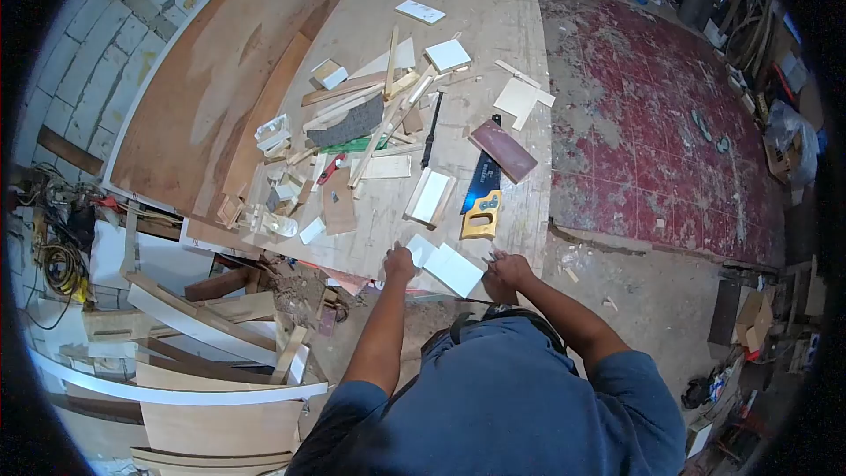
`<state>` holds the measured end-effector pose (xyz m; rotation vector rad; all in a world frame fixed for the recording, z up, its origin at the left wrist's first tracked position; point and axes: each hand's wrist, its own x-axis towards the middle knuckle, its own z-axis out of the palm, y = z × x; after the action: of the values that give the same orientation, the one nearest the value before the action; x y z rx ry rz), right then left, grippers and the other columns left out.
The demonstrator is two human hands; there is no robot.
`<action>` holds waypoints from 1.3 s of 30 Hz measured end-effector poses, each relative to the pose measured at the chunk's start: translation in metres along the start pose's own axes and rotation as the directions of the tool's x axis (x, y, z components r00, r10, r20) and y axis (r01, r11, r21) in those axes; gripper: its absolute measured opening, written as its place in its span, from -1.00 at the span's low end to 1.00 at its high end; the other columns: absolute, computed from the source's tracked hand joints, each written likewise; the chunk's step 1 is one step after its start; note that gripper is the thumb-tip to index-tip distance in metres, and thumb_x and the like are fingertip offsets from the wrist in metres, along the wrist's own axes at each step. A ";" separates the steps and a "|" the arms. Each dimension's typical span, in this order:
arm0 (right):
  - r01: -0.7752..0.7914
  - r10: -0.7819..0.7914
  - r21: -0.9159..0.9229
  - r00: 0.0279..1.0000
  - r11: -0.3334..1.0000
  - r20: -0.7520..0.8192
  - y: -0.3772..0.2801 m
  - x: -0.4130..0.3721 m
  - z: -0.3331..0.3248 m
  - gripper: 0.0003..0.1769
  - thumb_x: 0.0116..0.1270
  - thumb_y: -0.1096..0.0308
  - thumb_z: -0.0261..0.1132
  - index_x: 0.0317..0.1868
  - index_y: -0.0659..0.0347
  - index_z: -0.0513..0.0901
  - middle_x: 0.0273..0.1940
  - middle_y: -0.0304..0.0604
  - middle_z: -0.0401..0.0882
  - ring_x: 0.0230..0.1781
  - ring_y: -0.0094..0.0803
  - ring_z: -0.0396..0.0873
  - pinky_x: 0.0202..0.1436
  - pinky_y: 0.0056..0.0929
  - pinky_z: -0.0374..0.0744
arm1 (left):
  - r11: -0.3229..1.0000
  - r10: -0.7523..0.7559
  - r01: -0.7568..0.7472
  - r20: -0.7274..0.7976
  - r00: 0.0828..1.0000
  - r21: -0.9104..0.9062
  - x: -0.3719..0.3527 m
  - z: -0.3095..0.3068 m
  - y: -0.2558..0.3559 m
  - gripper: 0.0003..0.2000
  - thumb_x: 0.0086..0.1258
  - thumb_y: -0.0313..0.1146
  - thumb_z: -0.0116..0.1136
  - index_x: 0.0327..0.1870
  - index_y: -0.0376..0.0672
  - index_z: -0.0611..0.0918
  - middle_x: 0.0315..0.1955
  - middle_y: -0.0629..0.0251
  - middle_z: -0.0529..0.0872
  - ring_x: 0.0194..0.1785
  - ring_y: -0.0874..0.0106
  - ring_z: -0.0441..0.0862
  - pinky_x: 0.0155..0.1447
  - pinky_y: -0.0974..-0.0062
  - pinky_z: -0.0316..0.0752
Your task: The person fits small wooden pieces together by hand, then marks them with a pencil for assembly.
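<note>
At the near edge of the workbench [493,44], my left hand [399,264] is closed beside a small white piece of board [420,249]. Whether its fingers grip that piece is hidden. A larger white rectangular board [454,270] overlaps or adjoins the small one. My right hand [506,271] is closed near this board's right end, and a small dark, thin thing sticks out from the fingers, too small to name. Just beyond lie a handsaw [481,211] with a yellow handle and a white-faced block [430,197].
A brown board [503,150] lies across the saw blade. Wood offcuts [361,123], a red-handled tool [331,168] and a long dark rod [432,130] are scattered on the bench. Curved strips and panels [211,326] stack at the left; red tiled floor [652,123] extends right.
</note>
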<state>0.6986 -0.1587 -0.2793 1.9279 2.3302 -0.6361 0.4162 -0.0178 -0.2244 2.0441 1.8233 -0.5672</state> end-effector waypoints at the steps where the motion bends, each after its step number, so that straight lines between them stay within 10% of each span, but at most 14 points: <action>1: -0.020 0.021 0.042 0.999 0.999 -0.025 0.000 0.000 0.003 -0.67 0.38 0.06 0.13 -0.12 0.07 0.70 0.01 0.04 0.63 -0.13 -0.10 0.70 -0.14 -0.09 0.67 | 0.998 0.009 -0.004 0.084 0.996 -0.059 0.010 -0.006 -0.004 -0.47 0.08 -0.13 0.48 0.04 -0.24 0.65 0.43 0.07 0.33 0.28 0.07 0.50 0.20 0.16 0.59; 12: -0.082 0.084 0.169 0.996 0.982 -0.007 0.008 -0.005 0.000 -0.53 0.45 0.08 0.06 0.24 0.14 0.48 0.21 0.04 0.55 -0.17 -0.06 0.72 -0.16 -0.07 0.66 | 0.915 -0.381 0.334 -0.212 0.900 -0.226 0.054 0.016 0.024 -0.26 0.48 0.09 -0.09 0.56 -0.17 0.10 0.57 -0.05 -0.07 0.62 0.06 -0.17 0.56 -0.14 -0.11; 16: -0.005 -0.003 0.129 0.998 0.992 0.059 0.013 -0.006 -0.001 -0.50 0.41 0.13 0.10 0.30 0.13 0.47 0.24 -0.01 0.54 -0.05 -0.09 0.70 -0.03 -0.10 0.66 | 0.956 -0.274 0.181 -0.479 0.834 -0.231 0.055 0.053 0.021 -0.36 0.49 -0.05 -0.11 0.51 -0.16 0.20 0.57 0.00 -0.03 0.60 0.05 -0.07 0.55 -0.13 -0.12; 23: -0.082 0.050 0.170 0.981 0.982 0.188 0.015 -0.007 -0.017 -0.57 0.45 0.16 0.04 0.25 0.03 0.54 0.36 -0.08 0.45 0.02 -0.11 0.68 -0.02 -0.12 0.68 | 0.946 -0.289 0.168 -0.487 0.824 -0.276 0.055 0.049 0.020 -0.40 0.46 -0.13 -0.14 0.52 -0.09 0.22 0.55 0.08 0.04 0.61 0.13 -0.09 0.58 -0.06 -0.17; 29: 0.146 -0.141 0.144 0.989 0.979 -0.049 0.026 -0.012 0.006 -0.58 0.33 0.21 0.16 0.17 0.08 0.60 0.44 -0.19 0.35 0.16 -0.19 0.62 0.02 -0.16 0.68 | 0.945 -0.298 0.195 -0.444 0.845 -0.263 0.056 0.046 0.019 -0.40 0.46 -0.15 -0.17 0.53 -0.07 0.20 0.57 0.12 0.01 0.62 0.16 -0.12 0.58 -0.04 -0.20; 31: -0.020 0.002 0.073 0.970 0.997 0.241 0.022 -0.012 -0.007 -0.55 0.32 0.24 0.16 0.22 0.02 0.57 0.46 -0.20 0.31 0.27 -0.25 0.54 0.03 -0.21 0.68 | 0.947 -0.291 0.193 -0.432 0.853 -0.256 0.056 0.047 0.019 -0.39 0.46 -0.17 -0.19 0.54 -0.06 0.19 0.56 0.11 0.01 0.62 0.15 -0.12 0.58 -0.04 -0.22; 39: 0.045 -0.049 0.058 0.995 0.997 0.082 0.019 -0.013 -0.001 -0.48 0.40 0.33 0.02 0.38 -0.09 0.43 0.50 -0.21 0.24 0.39 -0.31 0.42 0.05 -0.29 0.68 | 0.951 -0.284 0.205 -0.392 0.875 -0.231 0.055 0.040 0.019 -0.35 0.43 -0.18 -0.13 0.55 -0.06 0.14 0.57 0.11 -0.05 0.62 0.14 -0.15 0.59 -0.03 -0.24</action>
<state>0.7194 -0.1683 -0.2794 1.8358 2.3377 -0.7777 0.4377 0.0070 -0.2873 1.9285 2.3071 -0.0013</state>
